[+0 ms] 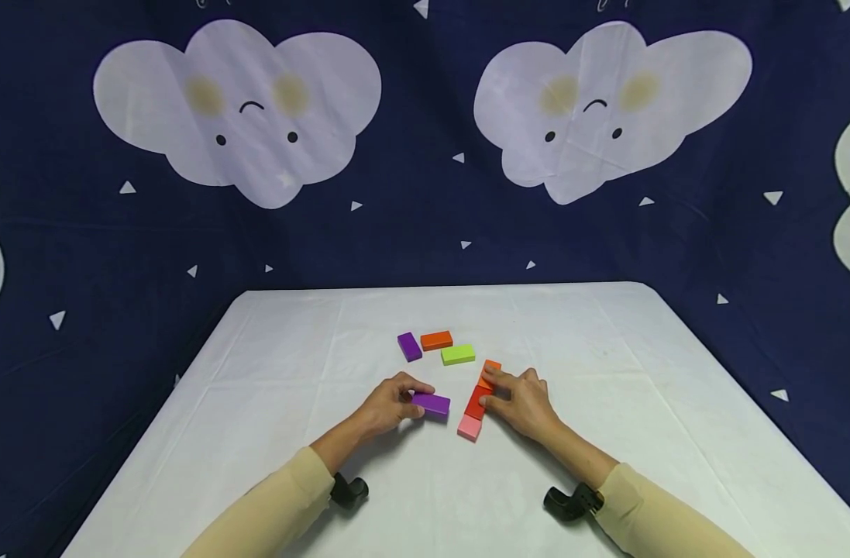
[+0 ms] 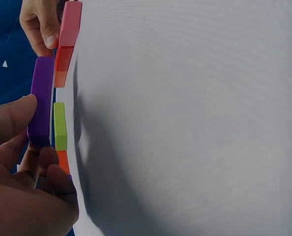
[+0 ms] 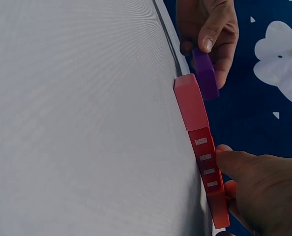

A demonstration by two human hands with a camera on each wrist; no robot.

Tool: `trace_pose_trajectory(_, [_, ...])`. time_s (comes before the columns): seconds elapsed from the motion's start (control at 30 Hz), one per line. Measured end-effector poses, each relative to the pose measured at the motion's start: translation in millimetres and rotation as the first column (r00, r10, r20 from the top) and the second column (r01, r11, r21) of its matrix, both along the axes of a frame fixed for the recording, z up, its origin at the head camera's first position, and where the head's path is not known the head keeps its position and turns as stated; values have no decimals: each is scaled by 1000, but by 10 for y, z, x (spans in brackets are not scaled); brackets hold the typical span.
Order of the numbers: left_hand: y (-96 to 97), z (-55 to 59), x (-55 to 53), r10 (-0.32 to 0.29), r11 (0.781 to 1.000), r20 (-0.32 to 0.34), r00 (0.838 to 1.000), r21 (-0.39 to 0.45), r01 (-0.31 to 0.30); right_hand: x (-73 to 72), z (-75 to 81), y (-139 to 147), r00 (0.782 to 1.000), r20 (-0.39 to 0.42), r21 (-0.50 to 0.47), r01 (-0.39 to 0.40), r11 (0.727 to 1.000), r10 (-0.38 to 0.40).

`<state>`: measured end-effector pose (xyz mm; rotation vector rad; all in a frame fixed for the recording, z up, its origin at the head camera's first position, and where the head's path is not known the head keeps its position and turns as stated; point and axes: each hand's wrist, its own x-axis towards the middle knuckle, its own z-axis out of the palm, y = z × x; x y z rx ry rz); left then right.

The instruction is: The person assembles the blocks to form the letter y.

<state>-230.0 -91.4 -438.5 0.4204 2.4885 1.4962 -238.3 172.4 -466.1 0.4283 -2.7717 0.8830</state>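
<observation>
In the head view my left hand (image 1: pixel 391 404) pinches a purple block (image 1: pixel 435 404) by its left end between thumb and fingers. The block is held over the white cloth, left of a slanted row. That row has a pink block (image 1: pixel 469 428) nearest me, a red block (image 1: pixel 476 402) in the middle and an orange block (image 1: pixel 491 364) at the far end, end to end. My right hand (image 1: pixel 525 403) holds the row from its right side, index finger over the orange block, thumb against the red one. Small white labels mark the red block (image 3: pixel 205 157) in the right wrist view.
Behind the hands lie another purple block (image 1: pixel 410 346), a darker orange block (image 1: pixel 436 340) and a lime green block (image 1: pixel 458 355), close together. All rest on a table with a white cloth (image 1: pixel 292 341). A dark blue curtain (image 1: pixel 425 232) with clouds hangs behind it.
</observation>
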Motion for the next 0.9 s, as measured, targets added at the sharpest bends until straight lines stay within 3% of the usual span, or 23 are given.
trace_pose_trajectory(0.53, [60, -51, -5, -36, 997, 26, 999, -66, 37, -8, -11, 1, 1000, 7, -6, 0, 1000, 0])
trace_pose_trajectory(0.9, [99, -60, -16, -56, 996, -7, 998, -72, 55, -10, -9, 2, 1000, 7, -6, -3, 1000, 3])
